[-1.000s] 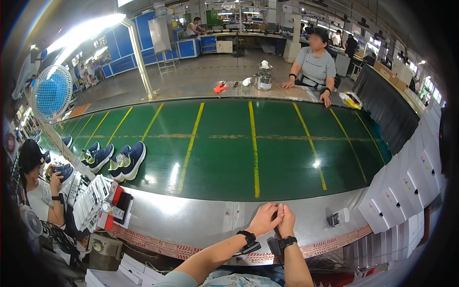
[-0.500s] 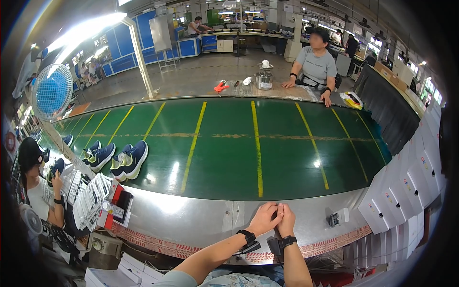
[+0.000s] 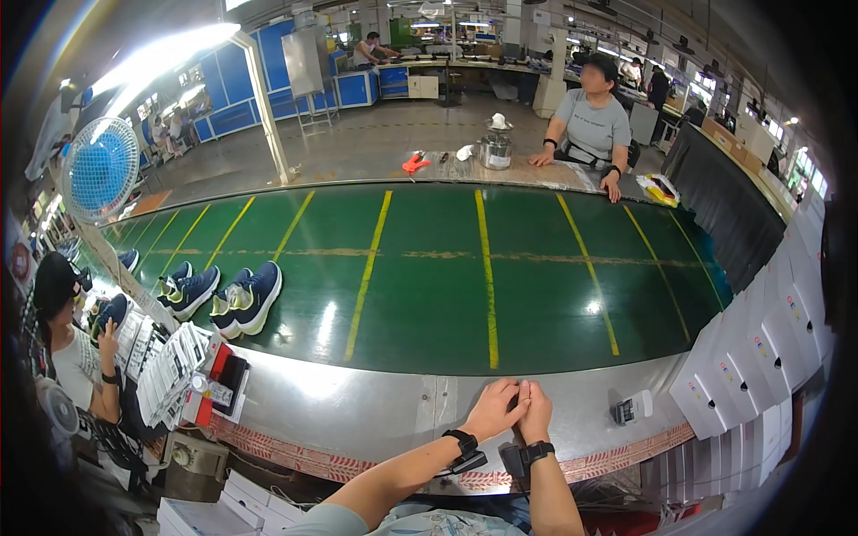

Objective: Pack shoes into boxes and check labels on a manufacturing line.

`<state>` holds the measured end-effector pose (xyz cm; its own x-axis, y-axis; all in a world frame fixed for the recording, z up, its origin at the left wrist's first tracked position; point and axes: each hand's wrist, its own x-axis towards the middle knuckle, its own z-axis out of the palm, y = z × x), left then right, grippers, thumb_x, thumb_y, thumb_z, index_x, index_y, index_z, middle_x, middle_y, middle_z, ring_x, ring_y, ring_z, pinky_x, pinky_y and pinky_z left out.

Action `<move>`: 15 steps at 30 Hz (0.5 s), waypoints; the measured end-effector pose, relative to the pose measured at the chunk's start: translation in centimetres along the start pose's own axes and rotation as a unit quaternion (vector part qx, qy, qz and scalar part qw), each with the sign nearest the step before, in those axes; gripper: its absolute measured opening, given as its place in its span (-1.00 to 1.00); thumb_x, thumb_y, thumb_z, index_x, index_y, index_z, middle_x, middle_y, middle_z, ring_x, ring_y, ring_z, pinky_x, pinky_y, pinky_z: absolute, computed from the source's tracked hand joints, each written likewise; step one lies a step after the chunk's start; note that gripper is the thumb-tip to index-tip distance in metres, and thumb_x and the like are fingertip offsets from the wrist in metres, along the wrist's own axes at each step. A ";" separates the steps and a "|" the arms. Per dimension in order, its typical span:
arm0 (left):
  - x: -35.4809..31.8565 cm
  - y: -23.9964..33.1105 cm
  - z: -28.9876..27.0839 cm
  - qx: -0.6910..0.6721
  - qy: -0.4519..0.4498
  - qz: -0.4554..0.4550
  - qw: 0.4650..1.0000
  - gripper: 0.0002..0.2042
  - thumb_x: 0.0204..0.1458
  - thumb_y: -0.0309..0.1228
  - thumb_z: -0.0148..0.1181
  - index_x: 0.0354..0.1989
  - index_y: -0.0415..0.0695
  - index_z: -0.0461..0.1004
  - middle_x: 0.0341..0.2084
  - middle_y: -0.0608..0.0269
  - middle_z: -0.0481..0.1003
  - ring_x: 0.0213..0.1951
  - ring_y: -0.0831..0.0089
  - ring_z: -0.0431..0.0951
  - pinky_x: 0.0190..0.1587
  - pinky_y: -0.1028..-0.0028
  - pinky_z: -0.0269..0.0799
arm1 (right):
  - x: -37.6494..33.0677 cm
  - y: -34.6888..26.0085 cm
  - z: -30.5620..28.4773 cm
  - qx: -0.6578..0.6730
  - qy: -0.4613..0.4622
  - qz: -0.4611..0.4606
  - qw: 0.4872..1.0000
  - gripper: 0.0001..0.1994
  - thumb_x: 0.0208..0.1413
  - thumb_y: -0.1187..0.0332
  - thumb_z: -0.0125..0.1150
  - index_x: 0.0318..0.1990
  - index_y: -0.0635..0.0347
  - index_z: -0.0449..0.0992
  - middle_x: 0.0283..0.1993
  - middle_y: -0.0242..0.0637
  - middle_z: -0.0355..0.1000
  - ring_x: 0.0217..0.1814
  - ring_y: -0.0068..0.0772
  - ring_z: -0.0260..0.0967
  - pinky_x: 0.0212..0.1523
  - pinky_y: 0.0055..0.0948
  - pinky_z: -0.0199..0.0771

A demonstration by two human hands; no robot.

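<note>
My left hand (image 3: 494,409) and my right hand (image 3: 535,413) rest together on the grey metal ledge (image 3: 375,411) at the near edge of a green conveyor belt (image 3: 447,277) with yellow lines. The fingertips of both hands touch each other; whether something small sits between them cannot be made out. Both wrists wear black bands. Two pairs of dark blue sneakers (image 3: 246,298) (image 3: 188,288) lie on the belt far to my left.
A small grey device (image 3: 630,409) lies on the ledge to my right. White boxes (image 3: 760,357) stack at the right. A seated person (image 3: 67,348) at the left holds a blue shoe beside a rack of papers (image 3: 170,371). Another person (image 3: 590,125) stands across the belt.
The sneakers have shifted slightly to the right along the belt. My hands stay pressed together in the same spot.
</note>
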<state>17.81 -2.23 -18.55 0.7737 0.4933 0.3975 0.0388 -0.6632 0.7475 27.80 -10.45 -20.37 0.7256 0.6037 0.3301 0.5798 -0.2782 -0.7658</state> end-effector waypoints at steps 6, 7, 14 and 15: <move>-0.2 0.1 -0.4 -0.005 0.003 -0.004 1.000 -0.64 0.14 -0.22 0.20 -0.01 -0.24 0.49 -0.01 0.02 0.46 0.04 0.01 0.45 0.14 0.15 0.34 | 0.0 -0.7 0.0 0.013 -0.016 0.010 1.000 -0.68 0.39 0.19 0.00 -0.35 0.21 0.43 -0.48 -0.01 0.45 -0.46 0.03 0.43 -0.42 -0.17 0.39; -0.2 0.0 -0.5 -0.002 0.006 -0.004 1.000 -0.63 0.14 -0.23 0.20 0.00 -0.24 0.49 0.00 0.02 0.46 0.03 0.00 0.45 0.14 0.15 0.34 | 0.0 -0.8 0.0 0.012 -0.013 0.010 1.000 -0.68 0.39 0.19 0.00 -0.35 0.21 0.43 -0.48 -0.01 0.45 -0.46 0.03 0.43 -0.42 -0.17 0.39; 0.0 0.5 -0.5 -0.014 0.024 0.012 1.000 -0.67 0.16 -0.23 0.18 -0.08 -0.25 0.52 -0.07 -0.02 0.49 0.00 0.03 0.47 0.08 0.14 0.36 | 0.2 -0.5 -0.1 -0.002 -0.018 0.005 1.000 -0.67 0.39 0.15 0.00 -0.34 0.21 0.44 -0.46 -0.01 0.47 -0.45 0.01 0.44 -0.40 -0.17 0.40; 0.3 0.8 -0.1 -0.026 0.019 0.004 0.999 -0.69 0.16 -0.23 0.17 -0.11 -0.26 0.53 -0.10 -0.04 0.51 -0.03 0.00 0.49 0.06 0.13 0.38 | 0.2 -0.1 -0.5 0.006 -0.015 0.020 1.000 -0.66 0.38 0.14 0.01 -0.34 0.21 0.45 -0.45 -0.02 0.48 -0.45 -0.01 0.45 -0.40 -0.17 0.41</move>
<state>17.99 -2.53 -17.79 0.7491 0.5098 0.4230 -0.0006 -0.6380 0.7700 28.05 -10.69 -19.95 0.7363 0.6144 0.2836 0.5468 -0.2933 -0.7842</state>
